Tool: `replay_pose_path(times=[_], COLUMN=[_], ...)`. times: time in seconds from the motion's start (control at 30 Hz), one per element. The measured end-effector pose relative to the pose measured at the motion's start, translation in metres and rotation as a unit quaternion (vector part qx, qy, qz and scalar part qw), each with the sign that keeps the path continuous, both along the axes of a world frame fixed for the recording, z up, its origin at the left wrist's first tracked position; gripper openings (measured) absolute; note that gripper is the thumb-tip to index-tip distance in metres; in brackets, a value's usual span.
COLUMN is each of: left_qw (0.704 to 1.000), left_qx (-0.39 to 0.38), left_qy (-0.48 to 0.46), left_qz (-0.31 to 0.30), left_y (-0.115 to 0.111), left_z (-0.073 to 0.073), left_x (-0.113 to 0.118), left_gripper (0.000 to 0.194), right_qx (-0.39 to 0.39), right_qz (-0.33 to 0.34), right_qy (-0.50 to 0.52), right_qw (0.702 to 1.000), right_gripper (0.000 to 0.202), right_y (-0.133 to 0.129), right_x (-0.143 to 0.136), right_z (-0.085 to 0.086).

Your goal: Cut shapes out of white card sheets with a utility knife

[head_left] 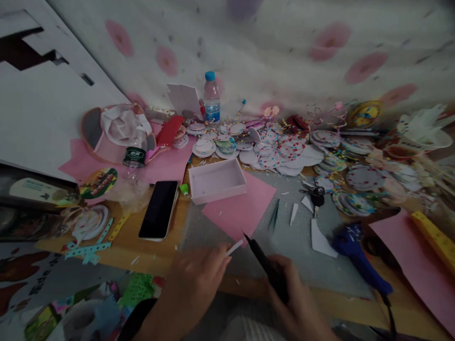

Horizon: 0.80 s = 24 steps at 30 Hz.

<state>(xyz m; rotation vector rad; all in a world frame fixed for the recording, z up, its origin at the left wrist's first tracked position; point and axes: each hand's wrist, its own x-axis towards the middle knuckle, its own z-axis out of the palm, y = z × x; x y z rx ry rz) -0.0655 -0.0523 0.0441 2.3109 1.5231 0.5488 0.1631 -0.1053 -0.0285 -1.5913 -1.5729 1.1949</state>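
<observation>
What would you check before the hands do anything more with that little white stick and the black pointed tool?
1. White stick held in the left hand: ok, pinched at the fingertips.
2. Black pointed tool held in the right hand: ok, tip aimed up and left, near the stick's end.
3. Tip touching the stick: cannot tell, the picture is blurred there.
4. Pink paper sheet under the work: ok, lies flat beyond the tool's tip.
5. Phone away from the tool: ok, well to the left.
6. Blue glue gun out of the way: ok, lies to the right, apart from both hands.
</observation>
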Motion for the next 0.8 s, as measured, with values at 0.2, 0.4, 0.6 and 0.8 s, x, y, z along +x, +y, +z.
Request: replay_pose_path(times=[0.2, 0.4, 0.6, 0.8], left_qw=[0.994, 0.976, 0.958, 0.974], left_qx=[0.036, -0.101, -0.107, -0.142], left_qy=[-0.051, 0.155, 0.189, 0.141], left_qz=[0.085, -0.113, -0.189, -0.102], left_y=[0.027, 0.095, 0.121, 0.101], left_z=[0.036, 0.066, 0.047, 0.010], left_x=[-0.029, -0.004, 0.043, 0.017], left_gripper=[0.041, 0.053, 0.057, 0.040], right_qx=[-0.001, 0.018, 0.042, 0.040], right_qz=[-0.006, -0.023, -0.025, -0.018], right_qy=[0.006, 0.038, 0.015, -0.015], right_qw=[1.000, 0.999, 0.999, 0.999], right_gripper=[0.039, 0.042, 0.040, 0.038], right_y=[0.006, 0.016, 0.007, 0.002], right_x=[0.007, -0.006, -0.001, 0.002], right_z=[-0.010, -0.008, -0.024, -0.027])
